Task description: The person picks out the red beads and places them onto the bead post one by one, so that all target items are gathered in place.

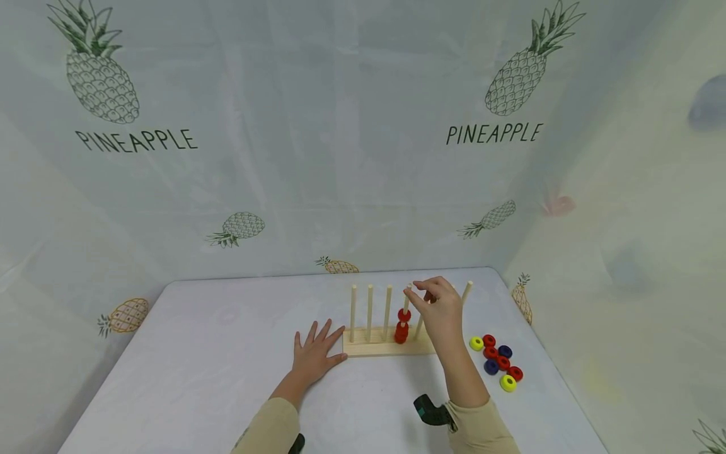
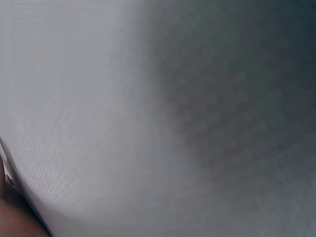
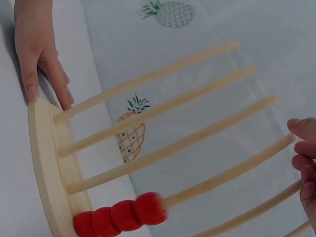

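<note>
A wooden base (image 1: 363, 349) carries a row of upright pegs (image 1: 370, 315). Several red beads (image 1: 401, 333) are threaded on one peg; the topmost red bead (image 3: 149, 208) is blurred and, in the head view, sits above the others with a gap. My right hand (image 1: 441, 309) is at the tip of that peg, thumb and forefinger apart beside it, with no bead between them. With fingers spread, my left hand (image 1: 312, 360) lies flat on the table, thumb and forefinger touching the base's left end. The left wrist view shows mostly blurred white surface.
Right of the base, loose red, dark blue and yellow beads (image 1: 508, 383) lie in a cluster on the white table (image 1: 215, 378). A pineapple-print curtain (image 1: 340, 157) hangs behind the table. A dark wrist device (image 1: 432, 411) sticks out from the right sleeve.
</note>
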The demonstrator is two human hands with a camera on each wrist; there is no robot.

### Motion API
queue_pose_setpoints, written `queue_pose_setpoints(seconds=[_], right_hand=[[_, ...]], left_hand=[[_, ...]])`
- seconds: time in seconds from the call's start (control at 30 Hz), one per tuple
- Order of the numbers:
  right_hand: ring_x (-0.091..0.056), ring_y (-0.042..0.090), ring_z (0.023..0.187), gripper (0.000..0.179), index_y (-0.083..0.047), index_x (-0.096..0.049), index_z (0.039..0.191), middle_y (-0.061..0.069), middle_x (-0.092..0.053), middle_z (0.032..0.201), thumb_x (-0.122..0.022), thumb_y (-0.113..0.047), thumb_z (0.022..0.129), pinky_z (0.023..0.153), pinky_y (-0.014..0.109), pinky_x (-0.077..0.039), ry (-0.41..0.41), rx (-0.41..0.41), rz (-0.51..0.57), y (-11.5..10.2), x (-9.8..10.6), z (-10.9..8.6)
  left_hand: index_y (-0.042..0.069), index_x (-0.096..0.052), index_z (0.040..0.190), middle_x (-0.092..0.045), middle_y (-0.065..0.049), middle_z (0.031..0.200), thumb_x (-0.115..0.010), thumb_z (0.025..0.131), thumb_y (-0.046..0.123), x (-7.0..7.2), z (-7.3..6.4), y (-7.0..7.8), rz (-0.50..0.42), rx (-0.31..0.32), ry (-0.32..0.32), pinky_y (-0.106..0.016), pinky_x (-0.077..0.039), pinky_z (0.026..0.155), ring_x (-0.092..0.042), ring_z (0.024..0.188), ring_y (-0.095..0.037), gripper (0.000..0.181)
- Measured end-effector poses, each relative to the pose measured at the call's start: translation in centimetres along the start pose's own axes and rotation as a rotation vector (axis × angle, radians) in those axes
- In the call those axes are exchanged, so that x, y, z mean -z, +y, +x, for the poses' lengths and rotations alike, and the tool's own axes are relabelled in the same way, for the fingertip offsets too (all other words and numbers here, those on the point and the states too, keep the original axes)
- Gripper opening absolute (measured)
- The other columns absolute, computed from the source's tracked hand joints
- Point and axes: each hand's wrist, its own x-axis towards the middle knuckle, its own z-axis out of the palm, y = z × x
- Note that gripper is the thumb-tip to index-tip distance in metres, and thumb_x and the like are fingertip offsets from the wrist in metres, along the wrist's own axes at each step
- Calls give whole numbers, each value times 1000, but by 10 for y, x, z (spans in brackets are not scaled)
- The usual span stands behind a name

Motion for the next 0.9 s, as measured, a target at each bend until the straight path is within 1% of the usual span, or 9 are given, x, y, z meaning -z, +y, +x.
queue_pose_setpoints(seconds=[0.13,0.27,0.37,0.5,0.57,0.63,0.77,0.9], right_hand=[[-50,16,70,15,-4,-77,89,-1,-60,82,-83,-11,78,58,22,-41,21,26,17,1,4,-3],[-52,18,74,15,-7,-77,89,1,-63,85,-84,-10,77,63,26,-44,21,11,34,6,11,-10],[-54,21,77,15,-7,-77,90,1,-64,87,-84,-10,77,66,31,-46,16,-21,47,10,16,-17],[-55,19,80,16,-6,-77,90,-3,-64,86,-84,-10,76,67,26,-44,22,-48,56,17,22,-25],[-55,18,81,17,-6,-77,91,-2,-64,86,-84,-10,76,65,23,-43,23,-60,54,22,25,-29],[-55,17,81,17,-8,-77,91,-2,-65,88,-84,-12,77,65,23,-44,23,-77,40,27,28,-33],[-56,19,83,17,-12,-77,92,1,-67,90,-84,-16,78,66,23,-45,15,-140,13,38,35,-40],[-56,22,84,17,-10,-77,93,2,-67,90,-84,-15,78,68,20,-43,10,-204,4,50,42,-46]], left_hand=[[29,-44,147,-29,-7,158,-59,88,60,-6,2,-4,7,0,8,-70,-1,106,-15,145,-39,69],[29,-44,148,-29,-7,158,-59,88,59,-4,2,-3,4,5,-4,-70,0,106,-14,145,-39,69],[28,-44,148,-29,-7,158,-60,88,58,-1,2,-1,-1,12,-12,-70,0,106,-14,146,-39,69],[27,-43,148,-30,-9,157,-60,88,57,2,1,1,13,11,-16,-71,-1,106,-15,145,-40,69],[26,-44,148,-31,-11,157,-61,88,56,3,1,1,10,5,-15,-71,-2,106,-16,144,-41,68],[26,-45,147,-31,-11,156,-61,89,56,4,1,2,14,2,-22,-72,-3,105,-17,144,-42,67],[27,-44,148,-29,-10,157,-60,89,56,6,0,3,12,9,-40,-71,-3,106,-16,145,-41,67],[26,-44,148,-30,-12,157,-61,89,55,6,0,3,10,0,-35,-72,-2,105,-16,144,-43,68]])
